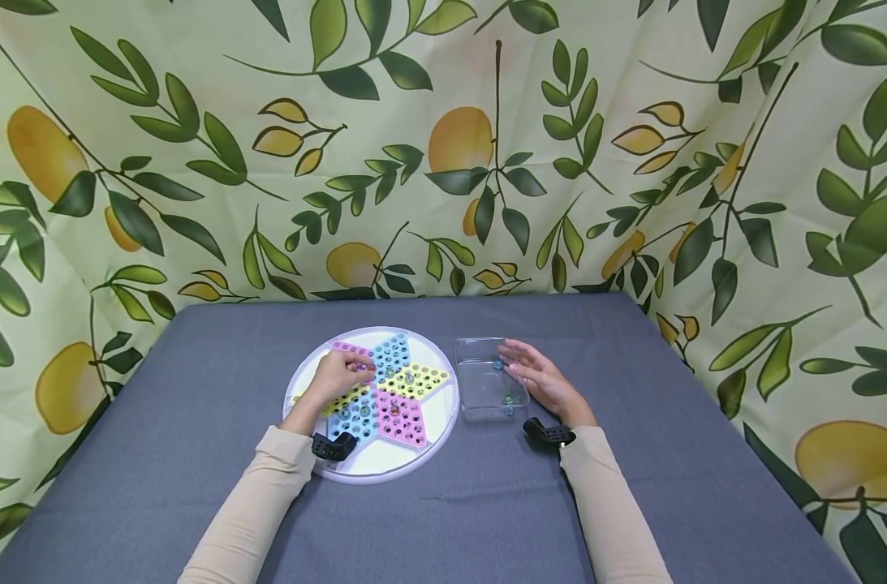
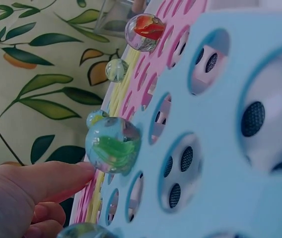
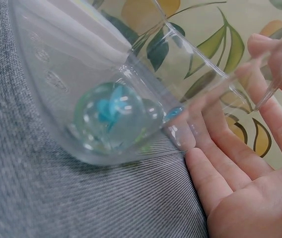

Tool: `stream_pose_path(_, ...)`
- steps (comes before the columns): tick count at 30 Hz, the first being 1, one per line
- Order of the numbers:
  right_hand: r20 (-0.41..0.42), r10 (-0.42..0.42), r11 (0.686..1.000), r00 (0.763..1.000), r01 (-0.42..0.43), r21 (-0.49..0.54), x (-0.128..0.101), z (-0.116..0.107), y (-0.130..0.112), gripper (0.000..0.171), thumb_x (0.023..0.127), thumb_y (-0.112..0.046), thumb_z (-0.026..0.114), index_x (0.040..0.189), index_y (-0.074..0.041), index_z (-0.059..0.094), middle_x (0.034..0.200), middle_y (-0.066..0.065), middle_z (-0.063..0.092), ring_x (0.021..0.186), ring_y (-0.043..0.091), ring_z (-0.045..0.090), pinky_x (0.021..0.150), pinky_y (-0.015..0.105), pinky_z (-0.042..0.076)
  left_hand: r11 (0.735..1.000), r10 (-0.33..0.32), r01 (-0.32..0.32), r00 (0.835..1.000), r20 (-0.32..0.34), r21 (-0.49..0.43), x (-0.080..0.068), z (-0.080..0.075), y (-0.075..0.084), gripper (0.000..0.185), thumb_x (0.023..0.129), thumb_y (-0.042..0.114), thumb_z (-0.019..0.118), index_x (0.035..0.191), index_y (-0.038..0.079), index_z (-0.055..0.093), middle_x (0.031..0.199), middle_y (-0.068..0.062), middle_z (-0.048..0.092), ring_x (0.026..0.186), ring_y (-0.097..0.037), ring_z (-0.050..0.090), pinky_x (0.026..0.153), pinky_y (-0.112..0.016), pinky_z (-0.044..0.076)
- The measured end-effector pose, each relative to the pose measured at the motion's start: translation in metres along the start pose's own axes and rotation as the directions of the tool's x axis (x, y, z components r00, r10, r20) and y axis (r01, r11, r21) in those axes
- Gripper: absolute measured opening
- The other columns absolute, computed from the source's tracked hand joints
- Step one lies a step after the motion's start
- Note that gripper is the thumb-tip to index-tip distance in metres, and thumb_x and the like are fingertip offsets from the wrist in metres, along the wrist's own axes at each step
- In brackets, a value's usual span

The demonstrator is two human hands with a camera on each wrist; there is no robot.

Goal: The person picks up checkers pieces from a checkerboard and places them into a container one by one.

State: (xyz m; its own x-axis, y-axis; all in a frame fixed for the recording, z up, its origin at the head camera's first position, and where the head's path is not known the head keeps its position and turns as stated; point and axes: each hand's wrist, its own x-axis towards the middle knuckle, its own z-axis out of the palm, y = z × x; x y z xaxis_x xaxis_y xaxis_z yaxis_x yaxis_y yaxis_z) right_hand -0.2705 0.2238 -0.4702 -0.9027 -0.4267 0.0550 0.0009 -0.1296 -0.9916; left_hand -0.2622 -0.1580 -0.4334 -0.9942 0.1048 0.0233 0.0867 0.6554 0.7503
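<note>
My left hand [image 1: 341, 375] is over the round game board [image 1: 432, 442], its fingertips close over the upper-left pink section. The thumb is stretched forward with other fingers curled beside it in the left wrist view; I cannot tell what the fingertips hold. A clear marble with a green swirl [image 2: 113, 146] sits on the blue section near the thumb. Farther along, a red-orange swirled marble [image 2: 145, 32] rests on pink. Beside the right wall of a clear plastic box [image 1: 480, 415], my right hand [image 1: 548, 388] has its fingers extended and spread. Inside lies a blue-swirled marble [image 3: 110, 116].
Several marbles sit in the board's holes, some on a yellow section [image 1: 432, 378]. Another blue marble [image 1: 497, 365] lies toward the back of the box, which stands right of the board. A grey cloth [image 1: 443, 519] covers the table; a leaf-patterned curtain [image 1: 399, 186] hangs behind.
</note>
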Motion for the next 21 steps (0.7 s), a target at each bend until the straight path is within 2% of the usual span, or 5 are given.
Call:
stream_pose_path(9,-0.003,-0.003,1.000,1.000,0.003,-0.012,-0.0005,-0.0009,0.0010,0.063,0.096,-0.007,0.054,0.149,0.002,0.020,0.159,0.027,0.015,0.125,-0.004,0.045,0.100,0.009,0.042,1.000,0.021,-0.021,1.000,-0.015,0.007,0.0016,0.0009,-0.0014,0.022,0.083,0.011,0.071,0.100,-0.003,0.072,0.063,0.005,0.048,0.060,-0.008,0.042,0.055,-0.019,0.034)
stream_pose_path(17,-0.002,0.003,1.000,1.000,-0.003,-0.003,0.0005,-0.0014,0.0010,0.062,0.096,-0.007,0.055,0.148,0.001,0.023,0.159,0.027,0.015,0.126,-0.002,0.044,0.100,0.010,0.042,1.000,-0.001,0.001,1.000,-0.002,-0.020,0.0000,-0.0012,0.0005,0.022,0.085,0.012,0.070,0.101,-0.003,0.071,0.061,0.006,0.044,0.058,-0.007,0.040,0.053,-0.017,0.033)
stream_pose_path(21,-0.009,0.012,1.000,1.000,-0.012,-0.017,0.0000,-0.0016,0.0008,0.063,0.096,-0.008,0.055,0.149,0.000,0.023,0.159,0.025,0.016,0.129,0.000,0.043,0.100,0.009,0.042,0.999,0.010,-0.011,1.000,-0.012,-0.033,-0.0009,-0.0024,0.0040,0.025,0.084,0.012,0.071,0.103,-0.004,0.071,0.063,0.007,0.045,0.058,-0.005,0.039,0.051,-0.016,0.033)
